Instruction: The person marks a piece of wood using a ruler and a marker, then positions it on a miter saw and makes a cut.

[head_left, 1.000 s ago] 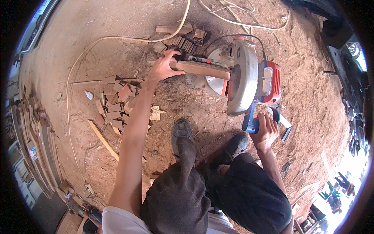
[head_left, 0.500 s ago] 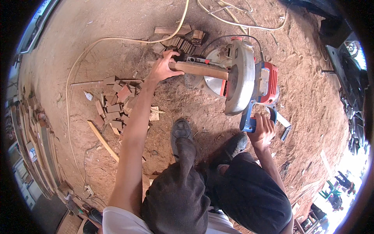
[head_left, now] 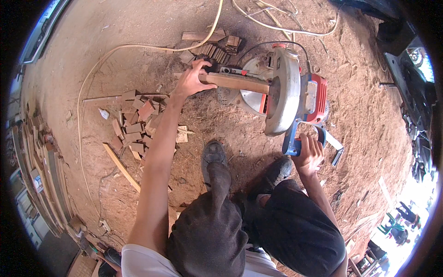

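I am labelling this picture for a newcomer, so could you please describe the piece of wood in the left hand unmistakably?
Find the large red, blue and grey power saw. From its round guard, the brown wooden strip runs leftward to the left hand. Unlike the short, loose blocks heaped nearby, this strip is long and held at the saw.

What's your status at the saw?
Left hand holding wooden strip. Right hand closed on saw handle. Strip's right end at blade guard. Offcut pile to the left, clear of saw.
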Available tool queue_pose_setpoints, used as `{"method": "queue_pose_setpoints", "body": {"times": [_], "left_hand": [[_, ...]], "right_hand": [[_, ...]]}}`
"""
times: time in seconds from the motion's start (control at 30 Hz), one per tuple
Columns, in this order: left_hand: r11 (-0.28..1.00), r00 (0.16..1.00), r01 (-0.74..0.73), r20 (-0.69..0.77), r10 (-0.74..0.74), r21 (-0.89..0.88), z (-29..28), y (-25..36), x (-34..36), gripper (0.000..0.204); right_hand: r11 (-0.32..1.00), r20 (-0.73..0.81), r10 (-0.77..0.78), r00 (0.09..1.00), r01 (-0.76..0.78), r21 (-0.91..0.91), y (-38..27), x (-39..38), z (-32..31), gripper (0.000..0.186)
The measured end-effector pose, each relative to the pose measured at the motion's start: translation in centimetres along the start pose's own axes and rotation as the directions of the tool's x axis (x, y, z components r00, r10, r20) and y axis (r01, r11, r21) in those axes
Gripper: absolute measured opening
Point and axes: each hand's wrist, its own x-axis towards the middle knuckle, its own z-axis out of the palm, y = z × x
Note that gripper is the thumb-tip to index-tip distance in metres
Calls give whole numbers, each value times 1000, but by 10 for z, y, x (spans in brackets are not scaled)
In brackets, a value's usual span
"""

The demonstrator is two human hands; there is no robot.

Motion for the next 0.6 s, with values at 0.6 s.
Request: {"method": "queue_pose_setpoints", "body": {"times": [0.6], "left_hand": [[1000, 1000, -8, -13, 7, -26, 2, -1, 2, 84]], "right_hand": [[998, -74, -60, 995, 60, -6, -3, 4, 0, 30]]}}
